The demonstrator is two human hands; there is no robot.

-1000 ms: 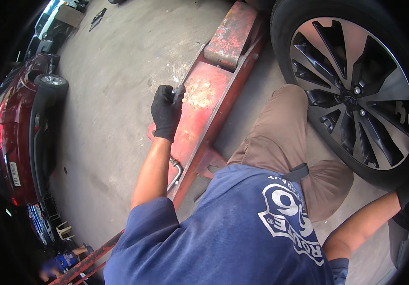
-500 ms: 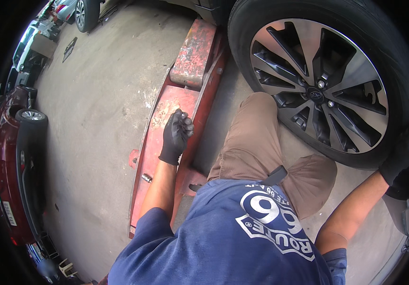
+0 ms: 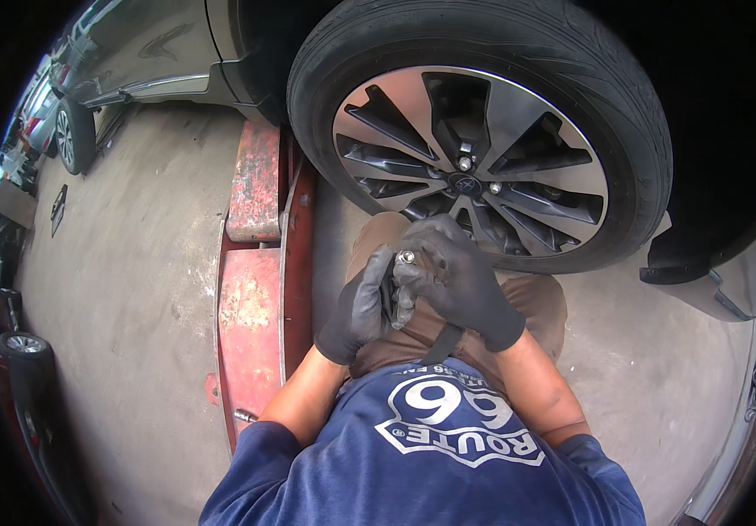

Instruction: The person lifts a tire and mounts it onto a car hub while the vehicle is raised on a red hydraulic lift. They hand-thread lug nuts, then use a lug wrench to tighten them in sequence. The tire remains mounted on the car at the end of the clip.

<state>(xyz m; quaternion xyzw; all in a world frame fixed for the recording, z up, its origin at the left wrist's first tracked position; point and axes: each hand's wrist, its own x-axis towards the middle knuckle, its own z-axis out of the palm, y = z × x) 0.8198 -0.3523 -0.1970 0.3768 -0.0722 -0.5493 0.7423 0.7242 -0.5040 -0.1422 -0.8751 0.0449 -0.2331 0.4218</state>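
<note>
- Since the earlier frames, the left hand [image 3: 362, 305] has left its place over the red jack and the right hand [image 3: 459, 273] has come away from the tyre's edge; the two now meet before the wheel, and the view has swung round with them.
- Nearest is the blue shirt [image 3: 448, 482], with brown trousers [image 3: 536, 307] beyond it, knees bent.
- Both hands wear dark gloves. The right fingers are clamped on a small metal nut [image 3: 406, 257], its open end toward the camera, in the narrow space where the hands meet.
- The left fingers are curled together right against the right hand; whether they grip anything, I cannot tell.
- To the left lies the red jack [image 3: 253, 337], paint worn, with a short metal cylinder [image 3: 244, 415] resting on it.
- Just past the hands stands the wheel [image 3: 413, 110], two bright nuts seated near its hub cap [image 3: 464, 185].
- Farther off are a car door [image 3: 146, 53], a flat dark object [image 3: 59, 210] on the concrete floor [image 3: 132, 289], and a dark red car [image 3: 32, 421].
</note>
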